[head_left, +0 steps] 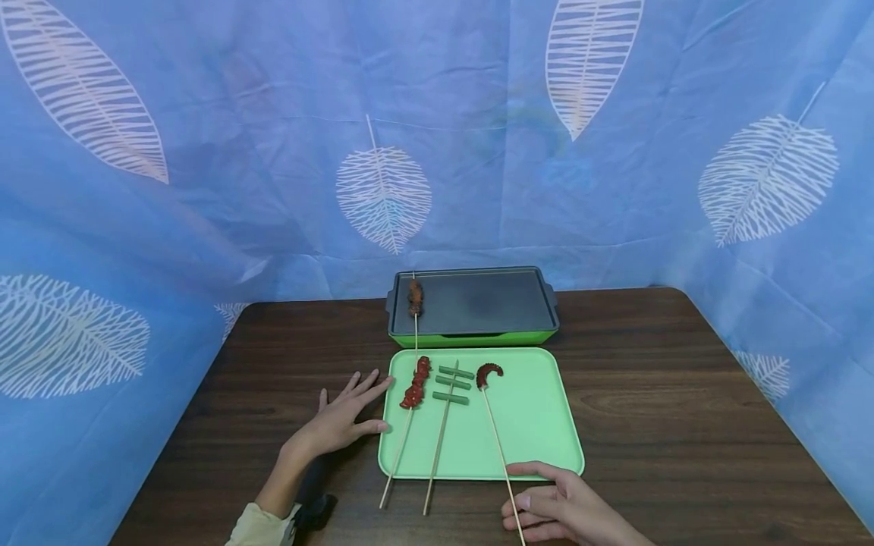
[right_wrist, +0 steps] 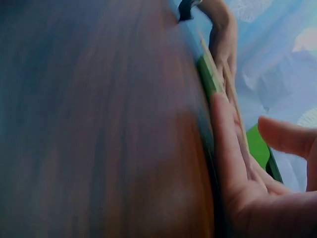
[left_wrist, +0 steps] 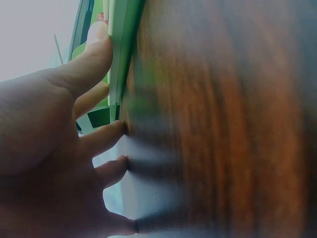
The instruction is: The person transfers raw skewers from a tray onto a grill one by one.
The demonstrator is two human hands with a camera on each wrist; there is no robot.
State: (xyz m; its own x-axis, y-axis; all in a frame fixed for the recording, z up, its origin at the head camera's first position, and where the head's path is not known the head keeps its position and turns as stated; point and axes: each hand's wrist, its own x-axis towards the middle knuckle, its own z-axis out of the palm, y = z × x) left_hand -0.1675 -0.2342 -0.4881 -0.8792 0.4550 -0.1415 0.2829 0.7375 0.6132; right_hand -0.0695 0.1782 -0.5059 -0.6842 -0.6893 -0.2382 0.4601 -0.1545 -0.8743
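Note:
My left hand (head_left: 341, 421) spreads flat beside the left edge of the light green tray (head_left: 539, 409), with thumb and forefinger touching its rim. On the tray lie a skewer of red pieces (head_left: 415, 383), a skewer of green bean pieces (head_left: 451, 384) and a skewer with a dark red curled piece (head_left: 488, 373). My right hand (head_left: 553, 504) is at the tray's front edge, its fingers under that last skewer's stick. In the right wrist view the thumb (right_wrist: 285, 135) stands apart from the fingers, with a gap to the stick.
Behind the tray stands a green-based grill (head_left: 478, 303) with a dark plate. A skewer of brown meat (head_left: 416, 297) lies on its left side, the stick reaching down to the tray. A brown wooden table (head_left: 649, 394) carries everything, and a blue leaf-patterned cloth (head_left: 464, 152) hangs behind.

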